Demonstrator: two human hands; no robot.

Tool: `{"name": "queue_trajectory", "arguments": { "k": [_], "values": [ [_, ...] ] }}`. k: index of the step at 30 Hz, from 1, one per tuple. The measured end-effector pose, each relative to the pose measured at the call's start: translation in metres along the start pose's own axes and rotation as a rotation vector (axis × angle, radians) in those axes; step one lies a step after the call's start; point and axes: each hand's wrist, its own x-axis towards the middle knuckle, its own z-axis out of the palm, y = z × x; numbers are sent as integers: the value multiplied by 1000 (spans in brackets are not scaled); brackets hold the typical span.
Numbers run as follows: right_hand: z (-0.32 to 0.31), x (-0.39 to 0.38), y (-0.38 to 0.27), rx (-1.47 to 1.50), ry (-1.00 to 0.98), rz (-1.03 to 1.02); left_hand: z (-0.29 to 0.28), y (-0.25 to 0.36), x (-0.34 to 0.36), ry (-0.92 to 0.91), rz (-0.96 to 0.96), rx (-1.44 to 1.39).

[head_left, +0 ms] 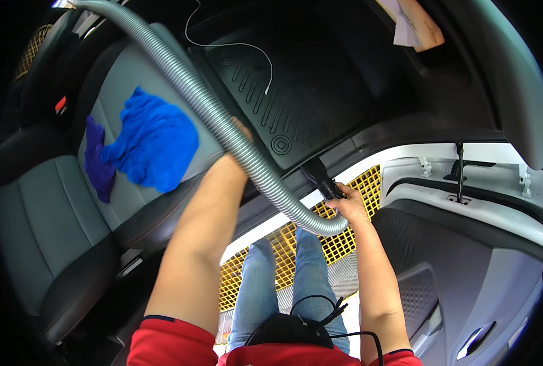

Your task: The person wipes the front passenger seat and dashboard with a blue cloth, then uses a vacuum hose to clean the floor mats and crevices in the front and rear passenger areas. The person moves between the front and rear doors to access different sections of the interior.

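Right hand (pixel 346 204), centre of the frame, is closed around the black vacuum nozzle (pixel 321 177), tip on the black floor mat (pixel 308 91). The grey ribbed hose (pixel 222 122) runs to the upper left, hiding most of the left hand (pixel 242 131); its grip cannot be determined. Blue cloths (pixel 152 143) lie on the grey seat (pixel 39 207).
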Motion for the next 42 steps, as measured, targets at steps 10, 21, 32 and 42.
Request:
{"name": "queue_trajectory", "arguments": {
  "k": [10, 21, 32, 42],
  "values": [
    [-13, 17, -12, 113, -169, 55, 0, 25, -39, 267, -81, -289],
    [-45, 51, -30, 146, -260, 217, 9, 105, -60, 27, -726, -3175],
    [-52, 103, -106, 173, -419, 158, -117, -20, -50, 352, -125, -3116],
    [-18, 44, -48, 477, -330, 84, -112, 16, -16, 851, -1043, -3369]
  ]
}}
